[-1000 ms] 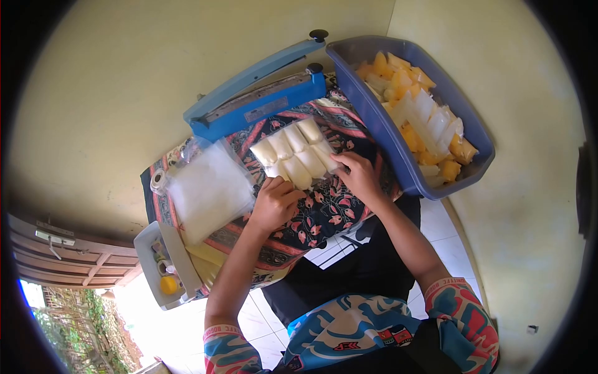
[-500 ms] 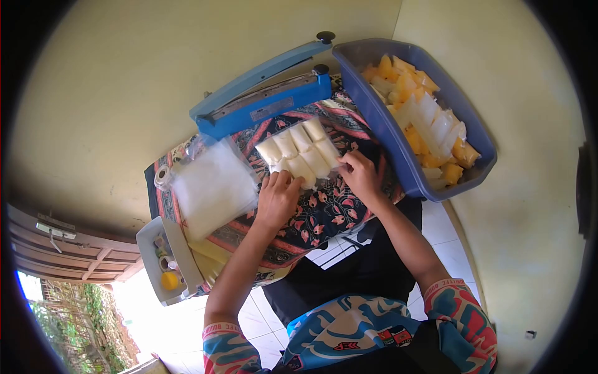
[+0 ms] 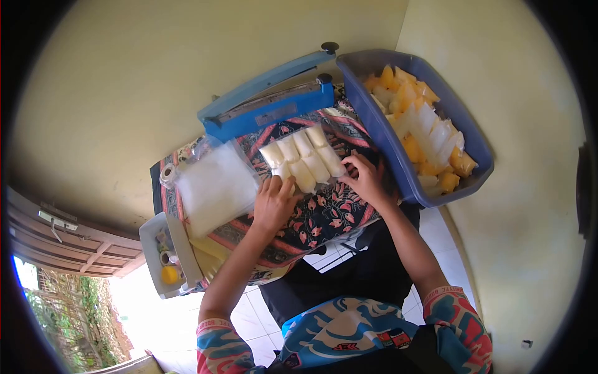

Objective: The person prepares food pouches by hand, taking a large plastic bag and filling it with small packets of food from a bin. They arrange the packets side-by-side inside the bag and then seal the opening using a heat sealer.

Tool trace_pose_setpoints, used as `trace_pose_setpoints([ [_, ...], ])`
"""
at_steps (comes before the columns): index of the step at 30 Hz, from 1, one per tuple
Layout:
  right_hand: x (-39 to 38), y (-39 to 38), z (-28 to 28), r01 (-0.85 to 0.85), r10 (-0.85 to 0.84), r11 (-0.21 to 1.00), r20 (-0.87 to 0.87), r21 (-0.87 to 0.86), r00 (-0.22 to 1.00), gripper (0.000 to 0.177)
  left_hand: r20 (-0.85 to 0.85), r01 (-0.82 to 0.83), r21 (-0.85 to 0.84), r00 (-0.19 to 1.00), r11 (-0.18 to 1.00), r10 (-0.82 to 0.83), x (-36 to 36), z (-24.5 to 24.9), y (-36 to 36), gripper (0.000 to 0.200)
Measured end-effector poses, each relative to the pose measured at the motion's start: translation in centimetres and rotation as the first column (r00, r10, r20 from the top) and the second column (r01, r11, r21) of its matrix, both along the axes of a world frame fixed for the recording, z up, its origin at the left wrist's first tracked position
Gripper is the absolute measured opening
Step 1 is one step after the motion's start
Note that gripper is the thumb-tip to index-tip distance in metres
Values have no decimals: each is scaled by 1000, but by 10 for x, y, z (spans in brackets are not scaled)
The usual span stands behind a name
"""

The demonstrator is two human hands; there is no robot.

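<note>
A clear plastic bag (image 3: 304,157) holds several pale cream rolls in two rows and lies flat on the dark floral cloth (image 3: 317,218). My left hand (image 3: 274,201) has its fingers bent on the bag's lower left corner. At the lower right corner, my right hand (image 3: 362,177) pinches the bag's edge between thumb and fingers. Just left of the bag lies a stack of clear plastic bags (image 3: 218,186). Behind it stands a blue sealing machine (image 3: 271,115), its arm raised.
A blue-grey tub (image 3: 430,181) of yellow and white packets stands at the right. On the left are a tape roll (image 3: 167,174) and a grey box (image 3: 152,246) with small items. Walls rise behind and to the right.
The whole view has shifted slightly. Both hands remain at the bag's lower corners, and its rolls look a little straighter and more evenly spread.
</note>
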State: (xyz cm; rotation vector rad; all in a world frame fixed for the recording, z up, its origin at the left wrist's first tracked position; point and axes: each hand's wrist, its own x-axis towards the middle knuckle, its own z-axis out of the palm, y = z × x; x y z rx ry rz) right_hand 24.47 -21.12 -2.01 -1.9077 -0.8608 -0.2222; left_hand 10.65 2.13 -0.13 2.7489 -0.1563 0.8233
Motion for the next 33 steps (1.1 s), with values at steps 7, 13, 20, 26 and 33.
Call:
trace_pose_setpoints([
  [7,-1,-9,5,-13,14,997,15,-78,1000,24,-229,-263,-162,948,951,223,-18,-15,-12,38],
  [13,-1,-5,-9,-10,10,1000,24,11,1000,15,-223,-329,-275,936,904,273,-12,-17,-20,17],
  [20,-8,-12,-3,-39,39,999,31,16,999,15,-247,-348,-342,930,873,274,-18,-11,-15,13],
  [26,-11,-22,8,-12,33,996,264,-83,964,15,106,242,-20,965,970,-239,-28,-6,12,23],
  [33,-1,-44,1,-198,264,949,276,-243,924,22,-45,405,269,911,874,-409,-31,13,40,39],
])
